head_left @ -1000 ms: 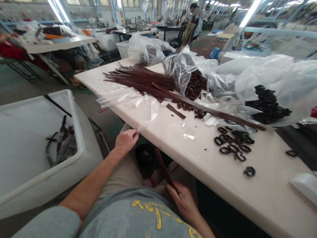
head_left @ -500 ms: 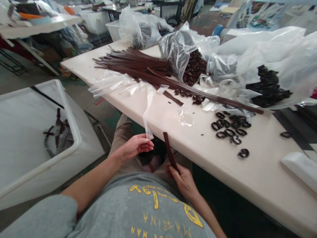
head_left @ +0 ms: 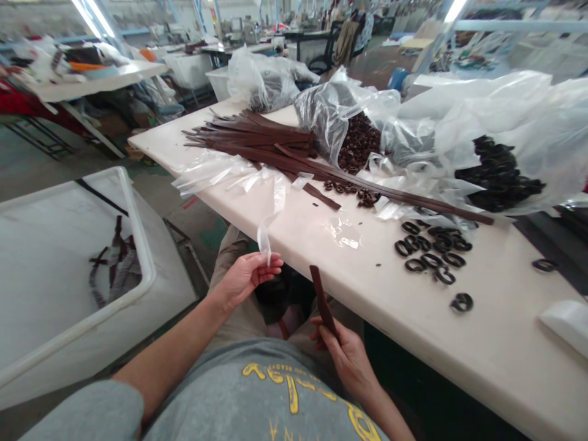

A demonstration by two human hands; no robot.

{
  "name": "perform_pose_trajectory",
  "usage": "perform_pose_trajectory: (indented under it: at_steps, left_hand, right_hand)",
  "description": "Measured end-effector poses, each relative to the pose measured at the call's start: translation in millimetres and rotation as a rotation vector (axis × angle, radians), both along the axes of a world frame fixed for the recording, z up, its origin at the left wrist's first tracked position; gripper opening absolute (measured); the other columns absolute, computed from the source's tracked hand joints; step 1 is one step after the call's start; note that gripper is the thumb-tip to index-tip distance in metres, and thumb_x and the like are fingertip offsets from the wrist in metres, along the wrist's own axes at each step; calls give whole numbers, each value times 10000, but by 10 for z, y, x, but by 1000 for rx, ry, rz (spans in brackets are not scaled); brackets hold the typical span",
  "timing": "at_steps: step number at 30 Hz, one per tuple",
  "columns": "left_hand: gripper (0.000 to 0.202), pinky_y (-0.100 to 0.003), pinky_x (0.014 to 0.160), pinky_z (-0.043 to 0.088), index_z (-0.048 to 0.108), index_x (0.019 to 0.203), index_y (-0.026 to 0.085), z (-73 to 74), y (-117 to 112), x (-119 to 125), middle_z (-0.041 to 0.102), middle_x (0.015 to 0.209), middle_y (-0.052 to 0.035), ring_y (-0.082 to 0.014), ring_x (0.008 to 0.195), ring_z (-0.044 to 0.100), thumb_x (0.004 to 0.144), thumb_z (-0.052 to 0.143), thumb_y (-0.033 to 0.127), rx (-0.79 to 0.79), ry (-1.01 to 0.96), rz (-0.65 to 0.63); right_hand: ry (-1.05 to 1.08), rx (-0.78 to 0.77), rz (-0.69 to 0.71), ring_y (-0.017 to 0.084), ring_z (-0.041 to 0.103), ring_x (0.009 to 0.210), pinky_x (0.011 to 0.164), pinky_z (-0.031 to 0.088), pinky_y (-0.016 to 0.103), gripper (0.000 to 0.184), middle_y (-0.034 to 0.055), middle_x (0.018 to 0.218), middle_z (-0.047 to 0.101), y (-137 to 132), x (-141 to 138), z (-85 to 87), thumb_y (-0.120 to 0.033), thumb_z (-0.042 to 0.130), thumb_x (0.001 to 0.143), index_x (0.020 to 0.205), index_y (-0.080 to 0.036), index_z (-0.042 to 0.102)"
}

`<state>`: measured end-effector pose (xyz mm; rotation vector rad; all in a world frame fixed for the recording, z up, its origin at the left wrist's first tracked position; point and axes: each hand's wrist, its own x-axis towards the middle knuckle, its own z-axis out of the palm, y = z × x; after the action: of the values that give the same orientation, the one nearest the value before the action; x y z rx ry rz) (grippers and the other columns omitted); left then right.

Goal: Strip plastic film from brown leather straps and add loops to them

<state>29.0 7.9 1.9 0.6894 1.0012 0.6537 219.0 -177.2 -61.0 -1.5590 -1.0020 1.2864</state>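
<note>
My left hand (head_left: 248,278) pinches the end of a clear plastic strip (head_left: 271,223) that hangs over the table's near edge. In my right hand (head_left: 346,352) is a dark brown strap (head_left: 323,300), gripped near its lower end, with its free end pointing up and away from me. Both hands are in front of my lap, apart from each other. On the table, a bundle of long brown straps (head_left: 257,136) lies fanned out beyond my left hand. Black loops (head_left: 432,251) lie loosely to the right, with a single black loop (head_left: 462,302) closer to the edge.
The white table (head_left: 395,318) runs diagonally past my knees. Plastic bags (head_left: 321,116) along its far side hold small brown pieces (head_left: 361,141) and black pieces (head_left: 505,174). On the left stands a white bin (head_left: 147,263) with strap scraps inside. A white block (head_left: 567,324) sits at the right.
The camera view has tilted up, so things appear lower in the picture. My left hand has shifted slightly left with the plastic strip; my right hand still grips the strap.
</note>
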Motion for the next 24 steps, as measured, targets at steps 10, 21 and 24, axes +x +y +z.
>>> perform_pose_trajectory:
  at_steps: [10,21,24]
  left_hand:
    - [326,-204,588,522,725,726,103,222,-201,139,731,674,-54,-116,583,664,594,896,348,-44,-147,-243]
    - [324,-190,623,547,671,742,127,-243,-260,376,705,675,-6,-93,608,661,625,887,338,-105,-128,-19]
    - [293,-212,645,551,701,773,121,-297,-283,403,743,744,-43,-120,667,684,663,862,339,-95,-96,-24]
  right_hand:
    - [39,91,-49,179,646,648,620,527,276,395,49,780,674,-21,13,153,-502,391,991,985,-174,611]
    - [-460,167,262,106,458,494,507,316,230,433,-15,551,483,-163,52,400,-344,369,971,591,-180,498]
    - [-525,177,269,100,433,485,498,286,231,414,-20,545,462,-143,22,375,-337,387,960,593,-179,492]
